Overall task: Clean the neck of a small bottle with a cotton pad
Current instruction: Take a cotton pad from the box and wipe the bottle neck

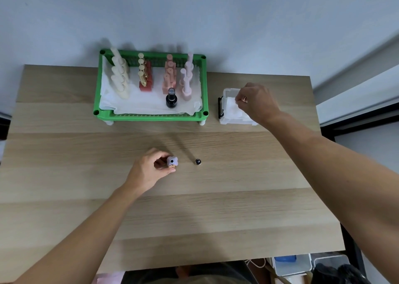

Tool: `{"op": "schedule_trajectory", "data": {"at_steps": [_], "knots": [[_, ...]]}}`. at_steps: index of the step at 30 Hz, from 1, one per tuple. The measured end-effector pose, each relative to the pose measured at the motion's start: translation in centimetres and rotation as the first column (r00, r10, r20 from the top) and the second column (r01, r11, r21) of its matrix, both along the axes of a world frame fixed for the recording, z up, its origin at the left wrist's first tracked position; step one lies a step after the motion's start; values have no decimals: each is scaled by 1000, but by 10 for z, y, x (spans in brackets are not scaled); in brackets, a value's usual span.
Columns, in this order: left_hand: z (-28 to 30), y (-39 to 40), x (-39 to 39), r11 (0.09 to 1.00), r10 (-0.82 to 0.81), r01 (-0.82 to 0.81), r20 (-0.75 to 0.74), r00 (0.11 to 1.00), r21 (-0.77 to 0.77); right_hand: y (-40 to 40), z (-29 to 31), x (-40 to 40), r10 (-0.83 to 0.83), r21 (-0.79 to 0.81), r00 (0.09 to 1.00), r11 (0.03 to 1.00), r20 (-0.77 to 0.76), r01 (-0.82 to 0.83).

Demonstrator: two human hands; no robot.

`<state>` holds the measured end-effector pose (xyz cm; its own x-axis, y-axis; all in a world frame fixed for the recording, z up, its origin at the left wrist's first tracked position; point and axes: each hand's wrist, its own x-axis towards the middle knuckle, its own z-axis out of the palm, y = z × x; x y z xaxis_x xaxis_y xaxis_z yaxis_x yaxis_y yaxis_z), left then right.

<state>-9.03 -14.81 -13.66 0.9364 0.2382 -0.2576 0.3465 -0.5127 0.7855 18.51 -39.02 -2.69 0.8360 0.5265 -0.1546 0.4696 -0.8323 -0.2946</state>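
My right fingers [238,98] pinch a white cotton pad [234,109] in its clear plastic box [228,119], left fingers [167,169] grip the uncapped lilac bottle [172,161], black cap [197,161] just beyond them; I judge the wiping not yet begun.

Even, soft, fairly bright light, no glare on the bench [64,154]. Shadows faint and diffuse: a thin streak runs up-left from the small dark cap [198,161], and blurred shadows of the bottles sit on the wall behind the green tray [151,116]. Strong wide-angle distortion, bench edges bow and forearms stretch near the frame corners. Slightly soft overall; bottles lack fine detail.
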Motion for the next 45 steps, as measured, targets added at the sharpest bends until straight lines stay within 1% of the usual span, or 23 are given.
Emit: {"op": "schedule_trajectory", "data": {"at_steps": [5, 9, 16, 20, 23, 27, 32, 36, 40, 45], "knots": [[0, 0, -1, 1000, 9, -9, -7, 1000, -6, 1, 2, -3, 16, -11, 999, 1000, -47, -17], [0, 0, -1, 1000, 7, -7, -17, 1000, -6, 0, 5, -2, -6, 16, 998, 1000, -56, 6], [-1, 0, 0, 1000, 12, -13, -35, 999, -7, -7, 4, -4, 14, 62, 995, 998, -97, -8], [-1, -1, 0, 1000, 17, -17, -46, 999, -4, -11, -1, -2, 30, 78, 995, 997, -96, -22], [-1, 0, 0, 1000, 14, -14, -55, 998, -2, -13, -6, 0, 18, 84, 992, 996, -122, -8], [1, -1, 1, 1000, 9, -9, -47, 999, 0, -12, -11, 0, 7, 93, 994, 996, -108, 3], [1, -1, 0, 1000, 9, -9, -37, 999, 12, -13, -13, -5, 7, 127, 983, 992, -183, 17], [1, -1, 0, 1000, 7, -7, -31, 999, 9, -14, -13, -7, 14, 133, 985, 991, -170, 8], [1, -1, -1, 1000, 6, -6, -26, 1000, 5, -16, -9, -7, 29, 104, 989, 994, -144, -14], [1, -1, -1, 1000, 7, -7, -34, 999, 7, -22, -4, -12, 40, 178, 990, 984, -138, -15]]}}
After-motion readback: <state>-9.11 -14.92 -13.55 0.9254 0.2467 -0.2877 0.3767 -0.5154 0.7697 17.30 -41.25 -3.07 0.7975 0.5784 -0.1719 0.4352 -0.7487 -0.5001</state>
